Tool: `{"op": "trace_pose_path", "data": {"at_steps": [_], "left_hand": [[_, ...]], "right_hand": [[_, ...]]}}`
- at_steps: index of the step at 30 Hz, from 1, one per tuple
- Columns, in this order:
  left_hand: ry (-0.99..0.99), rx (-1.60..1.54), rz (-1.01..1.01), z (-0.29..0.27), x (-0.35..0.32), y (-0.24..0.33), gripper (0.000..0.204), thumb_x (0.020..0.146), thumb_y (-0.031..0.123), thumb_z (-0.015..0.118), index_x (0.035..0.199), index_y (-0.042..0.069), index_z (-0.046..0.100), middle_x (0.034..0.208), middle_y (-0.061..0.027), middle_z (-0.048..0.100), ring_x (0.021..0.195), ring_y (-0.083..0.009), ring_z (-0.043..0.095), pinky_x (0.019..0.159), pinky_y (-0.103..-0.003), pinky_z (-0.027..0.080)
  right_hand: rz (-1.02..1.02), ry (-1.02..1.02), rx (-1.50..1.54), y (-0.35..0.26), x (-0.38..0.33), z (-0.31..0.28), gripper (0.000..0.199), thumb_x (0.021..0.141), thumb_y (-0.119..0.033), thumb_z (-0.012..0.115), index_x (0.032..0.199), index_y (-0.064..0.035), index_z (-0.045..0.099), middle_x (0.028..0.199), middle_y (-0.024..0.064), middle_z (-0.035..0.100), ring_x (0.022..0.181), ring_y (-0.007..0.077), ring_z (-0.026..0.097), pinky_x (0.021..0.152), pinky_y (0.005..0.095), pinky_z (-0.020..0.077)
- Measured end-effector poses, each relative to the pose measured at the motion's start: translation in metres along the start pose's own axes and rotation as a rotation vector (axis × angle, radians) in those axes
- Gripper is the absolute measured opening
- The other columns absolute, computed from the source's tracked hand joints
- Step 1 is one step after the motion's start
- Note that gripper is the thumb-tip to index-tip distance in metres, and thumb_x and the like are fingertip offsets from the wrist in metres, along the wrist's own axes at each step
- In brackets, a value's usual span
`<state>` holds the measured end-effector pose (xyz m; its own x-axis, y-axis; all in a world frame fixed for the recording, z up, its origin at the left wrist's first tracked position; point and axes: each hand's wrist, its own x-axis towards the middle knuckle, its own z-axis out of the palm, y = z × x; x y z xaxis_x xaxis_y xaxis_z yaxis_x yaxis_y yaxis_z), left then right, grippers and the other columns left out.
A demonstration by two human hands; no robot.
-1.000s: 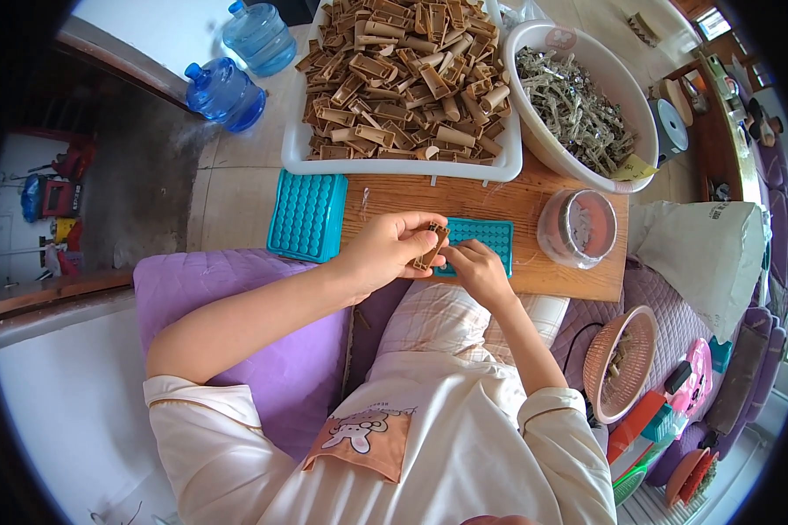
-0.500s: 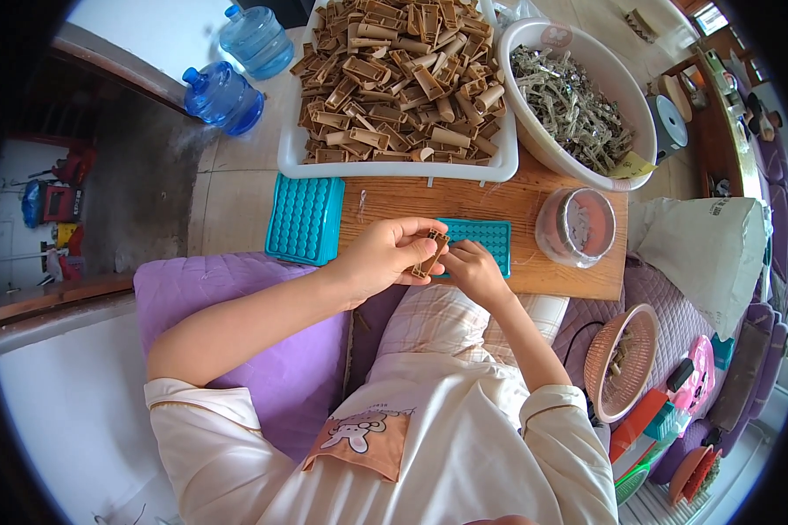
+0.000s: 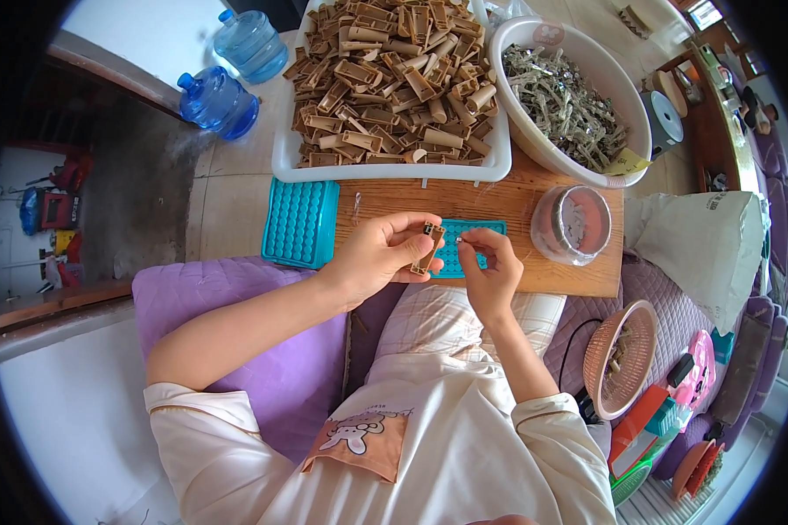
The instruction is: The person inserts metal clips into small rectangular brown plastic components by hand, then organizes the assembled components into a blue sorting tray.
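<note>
Simply, brown casing (image 3: 429,248), narrow, open-faced, seemingly hollow.

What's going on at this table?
A person is working at a wooden table. The left hand holds a hollow brown piece; the right hand pinches a tiny light-coloured part, apart from it, near a teal tray. Farther back, a white bin holds heaped brown pieces, beside a round tub of silvery parts.
</note>
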<state>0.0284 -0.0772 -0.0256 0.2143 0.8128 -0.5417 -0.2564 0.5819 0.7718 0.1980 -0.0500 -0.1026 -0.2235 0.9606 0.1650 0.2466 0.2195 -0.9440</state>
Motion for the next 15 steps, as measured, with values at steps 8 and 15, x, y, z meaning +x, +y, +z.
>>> {"op": "trace_pose_path", "data": {"at_steps": [8, 15], "left_hand": [[-0.007, 0.002, 0.099, 0.004, 0.000, -0.001, 0.036, 0.085, 0.019, 0.050, 0.116, 0.002, 0.043, 0.098, -0.0048, 0.054, 0.084, -0.0117, 0.057, 0.073, -0.026, 0.052], [0.007, -0.004, 0.079, -0.001, 0.001, -0.002, 0.026, 0.087, 0.013, 0.043, 0.111, 0.003, 0.047, 0.095, -0.0049, 0.055, 0.081, -0.0111, 0.057, 0.071, -0.026, 0.052]], "right_hand": [[-0.431, 0.194, 0.056, -0.038, 0.010, 0.018, 0.019, 0.067, 0.010, 0.060, 0.082, 0.0005, 0.053, 0.079, 0.0106, 0.061, 0.084, 0.0264, 0.061, 0.069, 0.0300, 0.0508], [-0.463, 0.043, 0.074, -0.030, 0.009, 0.011, 0.020, 0.066, 0.011, 0.057, 0.083, 0.0017, 0.054, 0.083, 0.0126, 0.061, 0.085, 0.0260, 0.060, 0.067, 0.0311, 0.0502]]}}
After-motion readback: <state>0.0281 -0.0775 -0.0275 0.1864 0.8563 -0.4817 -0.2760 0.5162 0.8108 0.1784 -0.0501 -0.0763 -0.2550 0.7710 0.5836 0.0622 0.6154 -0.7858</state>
